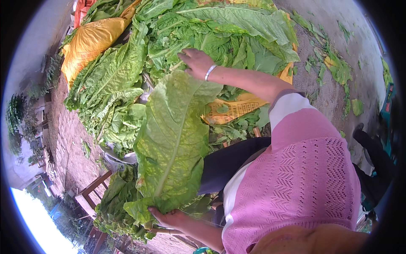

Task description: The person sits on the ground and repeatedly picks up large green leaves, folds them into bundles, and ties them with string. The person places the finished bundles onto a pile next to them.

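Observation:
A large green leaf point(174, 136), broad with a pale midrib and yellowish mottling, lies across the middle of the view. My left hand point(166, 217) grips its stem end at the bottom. Near the opposite end of the leaf, my right hand point(198, 63), with a silver-coloured bracelet point(210, 72) on the wrist, has its fingers apart over a heap of similar leaves point(222, 31); whether it touches the leaf's edge is unclear. A stacked bunch of leaves point(111, 76) lies left of the large leaf, partly beside a yellow woven sack point(92, 39).
Another printed yellow sack point(233, 109) lies under the leaves near my leg. More leaves point(119, 200) hang or rest by a wooden frame point(92, 192) at lower left. Leaf scraps point(336, 68) litter the ground at upper right. A dark-clothed leg and shoe point(369, 143) show at far right.

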`<state>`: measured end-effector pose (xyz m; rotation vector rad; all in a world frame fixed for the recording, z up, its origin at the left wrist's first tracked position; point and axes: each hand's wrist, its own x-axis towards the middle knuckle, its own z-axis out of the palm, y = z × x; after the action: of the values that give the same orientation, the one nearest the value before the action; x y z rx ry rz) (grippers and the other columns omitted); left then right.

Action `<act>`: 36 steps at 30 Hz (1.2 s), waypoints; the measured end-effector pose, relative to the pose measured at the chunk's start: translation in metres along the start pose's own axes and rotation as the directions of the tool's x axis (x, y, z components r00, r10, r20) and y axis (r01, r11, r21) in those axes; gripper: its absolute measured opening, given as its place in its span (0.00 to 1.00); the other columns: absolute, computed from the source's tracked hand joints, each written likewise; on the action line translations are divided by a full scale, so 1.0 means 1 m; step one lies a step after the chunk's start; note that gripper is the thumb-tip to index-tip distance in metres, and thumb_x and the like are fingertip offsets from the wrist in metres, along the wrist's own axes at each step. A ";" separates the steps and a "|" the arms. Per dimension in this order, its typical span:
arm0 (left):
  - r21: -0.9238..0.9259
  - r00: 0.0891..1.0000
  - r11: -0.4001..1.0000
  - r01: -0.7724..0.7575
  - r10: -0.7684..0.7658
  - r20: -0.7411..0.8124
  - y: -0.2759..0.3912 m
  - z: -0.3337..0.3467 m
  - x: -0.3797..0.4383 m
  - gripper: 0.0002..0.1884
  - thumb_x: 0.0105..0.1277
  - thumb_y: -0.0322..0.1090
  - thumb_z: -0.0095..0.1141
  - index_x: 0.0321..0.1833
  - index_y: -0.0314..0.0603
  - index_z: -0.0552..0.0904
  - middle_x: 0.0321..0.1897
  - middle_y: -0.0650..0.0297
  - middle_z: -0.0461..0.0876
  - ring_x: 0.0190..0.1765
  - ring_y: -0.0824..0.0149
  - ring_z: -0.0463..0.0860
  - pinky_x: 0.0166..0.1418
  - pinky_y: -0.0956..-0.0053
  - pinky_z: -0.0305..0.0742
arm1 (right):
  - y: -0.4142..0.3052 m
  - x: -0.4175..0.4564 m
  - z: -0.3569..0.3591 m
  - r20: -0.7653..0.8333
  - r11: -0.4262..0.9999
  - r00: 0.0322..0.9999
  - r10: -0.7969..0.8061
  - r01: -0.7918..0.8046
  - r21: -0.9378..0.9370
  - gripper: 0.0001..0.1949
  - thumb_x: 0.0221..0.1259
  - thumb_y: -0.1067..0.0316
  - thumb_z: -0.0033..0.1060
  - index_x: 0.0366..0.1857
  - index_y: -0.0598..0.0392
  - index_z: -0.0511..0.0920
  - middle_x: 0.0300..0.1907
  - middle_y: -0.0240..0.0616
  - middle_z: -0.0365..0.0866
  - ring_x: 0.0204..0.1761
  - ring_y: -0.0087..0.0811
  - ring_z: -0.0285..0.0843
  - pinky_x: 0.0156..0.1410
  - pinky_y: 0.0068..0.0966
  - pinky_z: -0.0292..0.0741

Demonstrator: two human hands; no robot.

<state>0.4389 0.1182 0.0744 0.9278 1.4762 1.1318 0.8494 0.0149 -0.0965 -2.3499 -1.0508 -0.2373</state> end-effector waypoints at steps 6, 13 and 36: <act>0.103 0.998 0.995 -0.001 0.008 -0.064 0.005 0.012 -0.011 0.29 0.61 0.50 0.56 0.60 0.36 0.71 0.53 0.53 0.74 0.51 0.60 0.77 0.37 0.78 0.73 | 0.204 0.014 -0.037 0.281 0.706 0.701 0.656 -0.437 -0.558 0.15 0.56 0.70 0.46 0.47 0.53 0.77 0.49 0.47 0.78 0.50 0.45 0.77 0.52 0.40 0.75; 0.022 0.998 0.999 0.038 -0.039 0.043 -0.007 0.002 0.007 0.24 0.62 0.49 0.56 0.53 0.36 0.75 0.38 0.62 0.80 0.27 0.77 0.76 0.19 0.87 0.55 | 0.147 -0.030 -0.070 0.619 0.862 0.637 0.459 -0.149 -0.485 0.13 0.49 0.66 0.57 0.40 0.53 0.80 0.40 0.47 0.80 0.46 0.46 0.78 0.49 0.39 0.75; -0.178 0.995 0.982 0.059 -0.042 0.093 0.013 -0.001 -0.001 0.20 0.58 0.33 0.63 0.50 0.40 0.70 0.38 0.64 0.77 0.26 0.75 0.77 0.13 0.86 0.55 | -0.173 0.040 -0.058 0.064 0.684 0.758 -0.649 0.545 0.484 0.26 0.46 0.70 0.63 0.55 0.48 0.73 0.49 0.34 0.76 0.46 0.40 0.76 0.48 0.28 0.74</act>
<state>0.4377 0.1206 0.0875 0.8005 1.2947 1.1515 0.7532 0.1021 0.0377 -1.5793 -1.7794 0.0474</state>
